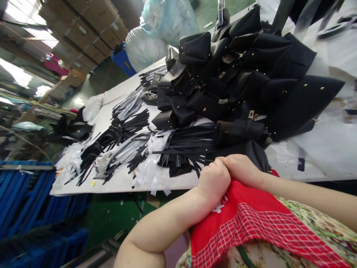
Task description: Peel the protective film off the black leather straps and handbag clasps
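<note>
My left hand point(214, 181) is closed in a fist in front of the red apron point(245, 195). Pressed against it, my right hand point(240, 168) is closed too, its fingers meeting the left at the knuckles. Whatever the two hands hold, if anything, is hidden between the fingers. Just beyond them on the table lie a bundle of black strips point(192, 138) and a smooth black bag piece point(256, 153). Farther back rises a large heap of black handbags point(237, 87) with gold-coloured metal fittings.
More black strips point(111, 136) and white scraps point(153, 160) spread along the white table point(117, 186) to the left. Plastic sacks point(147, 48) and stacked cartons point(83, 29) stand behind it. Blue racks point(25, 193) are at the lower left.
</note>
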The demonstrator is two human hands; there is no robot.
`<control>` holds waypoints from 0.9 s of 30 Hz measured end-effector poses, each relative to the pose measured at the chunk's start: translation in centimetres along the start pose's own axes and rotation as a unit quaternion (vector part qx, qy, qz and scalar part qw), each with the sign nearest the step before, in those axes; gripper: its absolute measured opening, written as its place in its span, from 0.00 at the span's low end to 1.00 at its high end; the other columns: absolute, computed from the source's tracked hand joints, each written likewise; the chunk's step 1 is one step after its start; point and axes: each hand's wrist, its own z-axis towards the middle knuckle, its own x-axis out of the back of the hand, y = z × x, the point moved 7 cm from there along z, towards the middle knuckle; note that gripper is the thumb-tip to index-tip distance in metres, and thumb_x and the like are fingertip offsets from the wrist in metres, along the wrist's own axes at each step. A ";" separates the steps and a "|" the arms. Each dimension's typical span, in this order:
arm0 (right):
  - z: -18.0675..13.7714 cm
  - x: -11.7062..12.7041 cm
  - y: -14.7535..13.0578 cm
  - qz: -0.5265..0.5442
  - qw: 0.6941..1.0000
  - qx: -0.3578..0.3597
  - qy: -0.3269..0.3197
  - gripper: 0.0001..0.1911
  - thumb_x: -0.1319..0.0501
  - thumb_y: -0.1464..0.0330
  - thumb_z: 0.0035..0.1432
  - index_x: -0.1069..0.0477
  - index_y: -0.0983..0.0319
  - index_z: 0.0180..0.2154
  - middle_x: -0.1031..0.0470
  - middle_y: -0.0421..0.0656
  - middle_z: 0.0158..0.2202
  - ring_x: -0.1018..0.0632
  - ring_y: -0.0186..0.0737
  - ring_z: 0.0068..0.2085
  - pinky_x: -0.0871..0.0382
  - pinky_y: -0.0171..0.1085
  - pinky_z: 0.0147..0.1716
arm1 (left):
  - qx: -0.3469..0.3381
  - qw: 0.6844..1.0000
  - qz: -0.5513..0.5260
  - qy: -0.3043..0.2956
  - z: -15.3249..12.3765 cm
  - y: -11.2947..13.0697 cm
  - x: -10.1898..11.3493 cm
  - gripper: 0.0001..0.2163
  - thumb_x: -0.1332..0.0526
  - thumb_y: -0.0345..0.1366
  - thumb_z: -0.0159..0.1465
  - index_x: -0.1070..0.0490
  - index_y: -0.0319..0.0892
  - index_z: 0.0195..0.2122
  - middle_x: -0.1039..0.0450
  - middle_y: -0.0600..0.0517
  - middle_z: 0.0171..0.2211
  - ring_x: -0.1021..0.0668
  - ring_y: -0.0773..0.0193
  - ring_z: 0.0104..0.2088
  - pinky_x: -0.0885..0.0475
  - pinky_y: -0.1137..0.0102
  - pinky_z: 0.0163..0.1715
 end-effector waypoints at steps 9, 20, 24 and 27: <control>-0.7 0.4 0.0 -0.043 0.998 0.020 0.048 0.12 0.42 0.70 0.62 0.24 0.63 0.45 0.19 0.47 0.33 0.20 0.44 0.32 0.34 0.36 0.29 | 0.178 0.977 -0.085 0.082 -0.1 -8.0 1.2 0.07 0.48 0.28 0.66 0.30 0.38 0.36 0.28 0.44 0.38 0.22 0.56 0.36 0.28 0.67 0.33; 1.4 7.3 3.5 0.008 0.982 0.011 0.187 0.14 0.46 0.68 0.65 0.23 0.61 0.44 0.18 0.46 0.36 0.20 0.45 0.36 0.29 0.40 0.37 | 0.240 0.752 -0.590 0.169 -2.6 -13.9 -4.7 0.05 0.49 0.30 0.54 0.36 0.42 0.23 0.38 0.57 0.18 0.35 0.69 0.19 0.41 0.74 0.21; 4.3 14.8 10.5 0.155 0.944 -0.055 0.285 0.16 0.44 0.58 0.64 0.23 0.59 0.43 0.19 0.44 0.41 0.20 0.45 0.41 0.28 0.39 0.41 | 0.260 0.646 -0.691 0.193 -3.1 -14.2 -6.6 0.05 0.50 0.34 0.50 0.39 0.43 0.18 0.48 0.59 0.14 0.43 0.71 0.16 0.49 0.75 0.18; 7.4 17.9 17.1 0.153 0.941 -0.162 0.254 0.19 0.41 0.56 0.60 0.23 0.63 0.42 0.19 0.46 0.37 0.21 0.48 0.39 0.28 0.42 0.41 | 0.272 0.617 -0.711 0.199 -3.5 -14.3 -6.9 0.07 0.48 0.37 0.52 0.34 0.42 0.22 0.49 0.61 0.13 0.45 0.71 0.16 0.51 0.75 0.18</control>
